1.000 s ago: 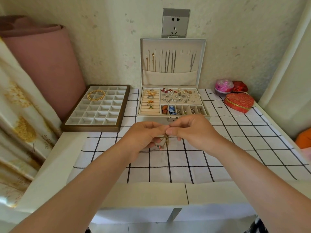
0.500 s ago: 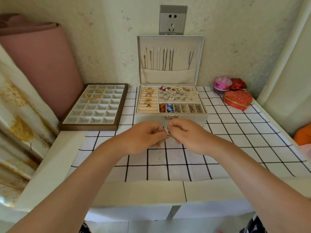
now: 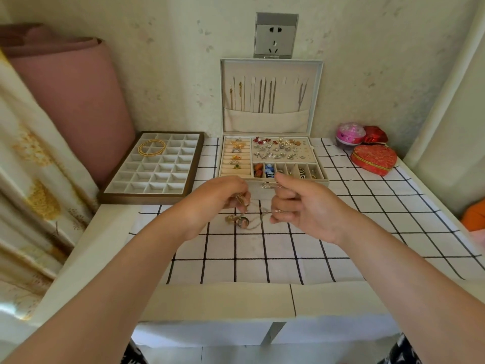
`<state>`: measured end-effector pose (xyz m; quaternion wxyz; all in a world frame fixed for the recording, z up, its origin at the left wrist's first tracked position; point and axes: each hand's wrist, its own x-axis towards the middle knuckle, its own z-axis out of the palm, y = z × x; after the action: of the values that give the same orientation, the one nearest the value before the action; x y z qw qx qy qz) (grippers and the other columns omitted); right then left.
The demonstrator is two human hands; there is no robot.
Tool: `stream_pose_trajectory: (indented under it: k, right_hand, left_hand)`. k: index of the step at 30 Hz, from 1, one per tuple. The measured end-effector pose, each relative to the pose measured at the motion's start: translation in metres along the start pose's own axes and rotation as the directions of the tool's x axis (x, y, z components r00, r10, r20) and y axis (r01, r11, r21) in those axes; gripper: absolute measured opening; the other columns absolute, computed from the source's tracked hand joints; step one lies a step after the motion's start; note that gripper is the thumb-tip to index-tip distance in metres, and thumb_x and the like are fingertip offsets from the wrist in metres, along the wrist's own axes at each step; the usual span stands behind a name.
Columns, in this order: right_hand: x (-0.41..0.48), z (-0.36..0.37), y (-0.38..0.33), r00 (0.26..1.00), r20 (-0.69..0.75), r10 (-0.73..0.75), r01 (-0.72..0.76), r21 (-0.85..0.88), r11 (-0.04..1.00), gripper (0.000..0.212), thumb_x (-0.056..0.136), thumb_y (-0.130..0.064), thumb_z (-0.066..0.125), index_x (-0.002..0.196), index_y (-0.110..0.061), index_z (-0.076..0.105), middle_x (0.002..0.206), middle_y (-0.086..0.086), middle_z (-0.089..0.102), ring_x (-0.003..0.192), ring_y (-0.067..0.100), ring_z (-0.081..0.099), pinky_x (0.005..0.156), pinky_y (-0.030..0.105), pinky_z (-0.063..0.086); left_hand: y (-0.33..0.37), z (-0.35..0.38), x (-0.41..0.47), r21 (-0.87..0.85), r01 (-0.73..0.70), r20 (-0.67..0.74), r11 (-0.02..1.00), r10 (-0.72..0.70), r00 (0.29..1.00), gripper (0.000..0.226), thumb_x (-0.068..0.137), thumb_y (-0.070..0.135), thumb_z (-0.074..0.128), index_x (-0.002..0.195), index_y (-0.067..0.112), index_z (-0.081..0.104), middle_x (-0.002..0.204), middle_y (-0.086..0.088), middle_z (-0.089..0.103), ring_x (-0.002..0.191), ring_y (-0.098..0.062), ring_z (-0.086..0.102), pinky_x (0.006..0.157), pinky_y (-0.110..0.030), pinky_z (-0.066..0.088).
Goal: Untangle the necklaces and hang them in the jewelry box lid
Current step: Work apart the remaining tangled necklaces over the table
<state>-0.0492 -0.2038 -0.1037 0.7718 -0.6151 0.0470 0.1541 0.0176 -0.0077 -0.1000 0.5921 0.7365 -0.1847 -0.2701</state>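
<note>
Left hand (image 3: 217,203) and right hand (image 3: 301,208), together a moment ago, now stand apart. Each pinches a strand of the tangled necklaces (image 3: 242,220), which hang between them over the bench (image 3: 86,245). Separation seems begun; the jewelry box lid (image 3: 265,123) waits behind.

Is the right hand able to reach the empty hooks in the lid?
Probably yes. The right hand is just in front of the open box, with nothing standing between it and the lid. But it pinches the necklaces, which the left hand also holds.
</note>
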Motion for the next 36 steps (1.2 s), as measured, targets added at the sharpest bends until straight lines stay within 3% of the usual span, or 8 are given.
stream_pose_trajectory:
  k: [4,9,12,17,22,27,31,36]
  right_hand:
    - [-0.001,-0.007,-0.004,0.978,-0.14,-0.157,0.084,-0.422,0.903,0.04,0.09,-0.031,0.063,0.057,-0.018,0.045,0.052,0.0,0.039,0.054,0.017,0.039,0.077,0.027,0.04]
    - [-0.003,-0.011,-0.008,0.978,-0.073,-0.197,0.21,0.308,0.928,0.038,0.088,-0.025,0.056,0.052,-0.019,0.043,0.046,0.0,0.04,0.066,0.024,0.061,0.093,0.044,0.052]
    - [-0.004,-0.012,-0.015,0.984,-0.118,-0.131,0.166,0.365,0.916,0.032,0.087,-0.028,0.057,0.057,-0.02,0.047,0.045,-0.005,0.028,0.041,0.01,0.03,0.044,0.024,0.034]
    - [-0.006,-0.017,-0.008,0.888,-0.285,-0.362,0.049,-0.723,0.689,0.017,0.085,-0.022,0.077,0.069,-0.024,0.071,0.056,-0.013,0.056,0.048,0.001,0.05,0.047,0.013,0.039]
    - [-0.002,-0.021,-0.002,0.771,-0.394,-0.501,-0.242,-0.908,0.343,0.011,0.087,-0.041,0.072,0.081,-0.031,0.07,0.072,-0.015,0.06,0.073,0.01,0.059,0.063,0.029,0.048]
    - [0.0,-0.019,-0.01,0.839,-0.532,-0.116,0.037,-0.157,0.987,0.03,0.097,-0.036,0.063,0.078,-0.013,0.065,0.057,0.001,0.06,0.052,0.016,0.056,0.055,0.027,0.046]
    - [-0.002,-0.018,-0.013,0.928,-0.369,0.05,0.104,0.386,0.917,0.035,0.099,-0.039,0.056,0.072,-0.018,0.053,0.047,-0.004,0.031,0.044,0.014,0.041,0.048,0.025,0.041]
    - [-0.003,-0.021,-0.014,0.88,-0.47,-0.068,-0.054,-0.241,0.969,0.038,0.093,-0.047,0.062,0.07,-0.018,0.055,0.047,-0.008,0.031,0.04,0.011,0.024,0.042,0.022,0.016]
  left_hand:
    - [-0.003,-0.008,0.0,-0.208,-0.028,0.043,0.978,0.038,0.998,0.02,0.084,0.027,0.05,0.094,0.009,0.05,0.069,0.003,0.052,0.069,-0.012,0.048,0.078,-0.031,0.043]
    - [-0.001,-0.002,-0.001,-0.223,0.038,0.11,0.974,-0.014,0.994,0.039,0.086,0.022,0.049,0.12,0.005,0.058,0.063,0.007,0.037,0.063,-0.01,0.032,0.08,-0.031,0.038]
    - [0.004,-0.001,-0.003,-0.288,0.052,0.068,0.956,-0.034,0.997,0.016,0.086,0.024,0.053,0.09,0.011,0.061,0.058,0.006,0.027,0.062,-0.013,0.027,0.098,-0.038,0.042]
    - [0.006,-0.009,-0.003,-0.391,0.008,-0.094,0.92,-0.048,0.994,0.042,0.102,0.018,0.046,0.062,0.019,0.058,0.059,0.003,0.022,0.054,-0.014,0.025,0.099,-0.039,0.053]
    - [0.007,-0.005,-0.004,-0.289,-0.011,-0.186,0.957,-0.045,0.982,0.033,0.1,0.02,0.05,0.067,0.021,0.047,0.064,0.003,0.019,0.058,-0.013,0.018,0.045,-0.021,0.026]
    - [0.005,-0.007,-0.003,-0.118,-0.021,-0.226,0.993,-0.007,0.974,0.039,0.1,0.027,0.055,0.061,0.024,0.052,0.058,0.007,0.03,0.054,-0.011,0.028,0.051,-0.022,0.027]
    - [0.004,-0.006,-0.005,-0.1,-0.041,-0.214,0.994,0.019,0.977,0.05,0.101,0.027,0.052,0.051,0.025,0.058,0.061,0.005,0.034,0.063,-0.013,0.033,0.07,-0.03,0.033]
    - [0.001,-0.014,0.002,-0.506,-0.085,-0.235,0.858,-0.043,0.971,0.039,0.1,0.024,0.054,0.062,0.019,0.051,0.068,0.001,0.044,0.069,-0.014,0.047,0.088,-0.035,0.05]
